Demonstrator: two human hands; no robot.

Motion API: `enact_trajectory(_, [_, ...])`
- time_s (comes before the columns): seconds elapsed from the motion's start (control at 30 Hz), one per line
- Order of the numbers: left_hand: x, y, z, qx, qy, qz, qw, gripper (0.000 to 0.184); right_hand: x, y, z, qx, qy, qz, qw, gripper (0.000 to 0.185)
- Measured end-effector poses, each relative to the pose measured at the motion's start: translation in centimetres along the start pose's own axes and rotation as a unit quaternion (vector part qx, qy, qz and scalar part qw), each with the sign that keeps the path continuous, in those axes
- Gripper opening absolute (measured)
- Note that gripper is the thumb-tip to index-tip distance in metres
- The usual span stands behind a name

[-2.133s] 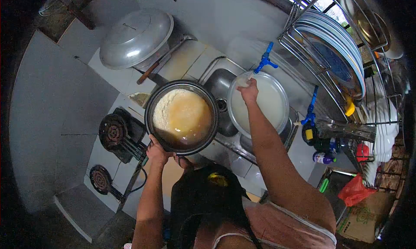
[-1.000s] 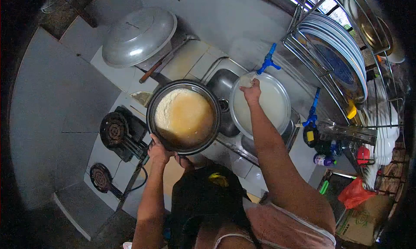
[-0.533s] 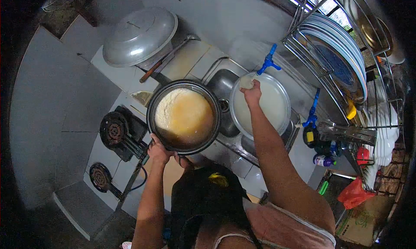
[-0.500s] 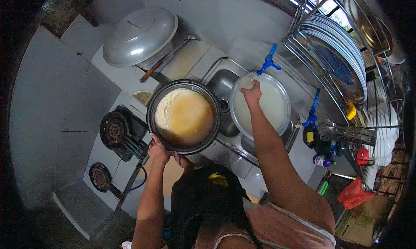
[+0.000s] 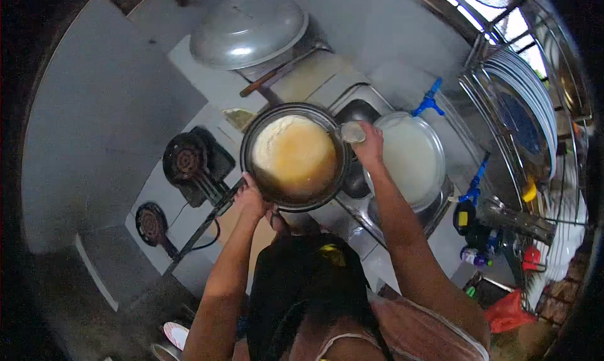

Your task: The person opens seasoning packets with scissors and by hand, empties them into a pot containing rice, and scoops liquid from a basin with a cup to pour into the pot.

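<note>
A dark-rimmed pot (image 5: 247, 129) is held out in front of my body. Inside it is a pale, grainy mound (image 5: 270, 141), partly under yellowish-brown liquid (image 5: 302, 163). My left hand (image 5: 251, 202) grips the pot's lower left rim, with the thumb over the edge. In my right hand (image 5: 371, 146) is a small, clear-looking cup (image 5: 353, 132), held beside the pot's right rim; I cannot tell what is in it. To the right, a round metal basin (image 5: 442, 148) of cloudy white liquid stands over the sink, under my right forearm.
Behind the pot is a steel sink (image 5: 355, 111). A blue tap (image 5: 429, 99) rises past the basin, with another blue tap (image 5: 476, 180) farther right. Gas burners (image 5: 187, 163) lie left. A large lidded pot (image 5: 248, 31) stands at the back, and a dish rack (image 5: 497, 119) holds plates at right.
My right hand has brought the cup left from over the basin to the pot's right rim. The view has shifted, while my left hand keeps its grip on the pot.
</note>
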State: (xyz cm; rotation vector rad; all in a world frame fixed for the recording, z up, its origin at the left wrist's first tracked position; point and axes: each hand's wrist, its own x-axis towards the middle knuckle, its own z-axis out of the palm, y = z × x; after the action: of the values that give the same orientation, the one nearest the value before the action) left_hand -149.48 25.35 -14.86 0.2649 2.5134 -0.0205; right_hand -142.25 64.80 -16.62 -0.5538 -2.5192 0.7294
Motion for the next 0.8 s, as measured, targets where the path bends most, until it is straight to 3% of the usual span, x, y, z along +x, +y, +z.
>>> enact_trajectory(0.07, [-0.3,0.1,-0.4,-0.004,0.001,-0.004,1.000,0.158,0.3,-2.1,0.6,-0.014,-0.044,0.003,0.999,0.061])
enact_trajectory(0.13, [-0.3,0.0,-0.4,-0.006,0.002,-0.001,1.000,0.158,0.5,-4.2,0.3,-0.081,-0.098,-0.087,0.988,0.060])
enact_trajectory(0.17, [-0.2,0.1,-0.2,-0.008,0.006,-0.001,1.000,0.158,0.7,-4.9,0.4,-0.080,-0.099,-0.087,0.988,0.060])
enact_trajectory(0.23, [-0.1,-0.1,0.0,-0.009,0.011,-0.001,1.000,0.158,1.5,-6.2,0.4,-0.121,-0.134,-0.201,0.963,0.056])
enact_trajectory(0.37, [0.1,-0.2,0.1,-0.019,0.012,0.010,1.000,0.158,2.3,-7.7,-1.1,-0.125,-0.117,-0.242,0.955,0.053])
enact_trajectory(0.43, [0.1,-0.4,0.4,-0.023,0.019,0.014,0.999,0.158,2.6,-6.3,-1.4,-0.113,-0.045,-0.145,0.982,0.056])
enact_trajectory(0.47, [0.0,-0.4,0.4,-0.020,0.025,0.012,0.999,0.158,2.6,-4.0,-0.7,-0.115,-0.044,-0.145,0.982,0.056])
enact_trajectory(0.53, [0.1,-0.3,0.6,-0.018,0.031,0.013,0.999,0.158,2.6,2.1,1.4,0.025,0.023,0.061,0.998,0.068])
enact_trajectory(0.57, [0.3,-0.4,0.7,-0.010,0.029,0.009,0.999,0.160,2.5,3.1,0.9,0.021,0.026,0.062,0.998,0.068])
enact_trajectory(0.63, [0.5,-0.4,0.7,-0.002,0.006,0.007,1.000,0.163,2.5,5.6,-0.5,0.051,0.025,0.262,0.964,0.081])
enact_trajectory(0.8, [0.6,-0.5,0.6,-0.024,-0.008,0.021,0.999,0.162,2.1,11.7,-0.2,0.014,0.073,0.317,0.945,0.087])
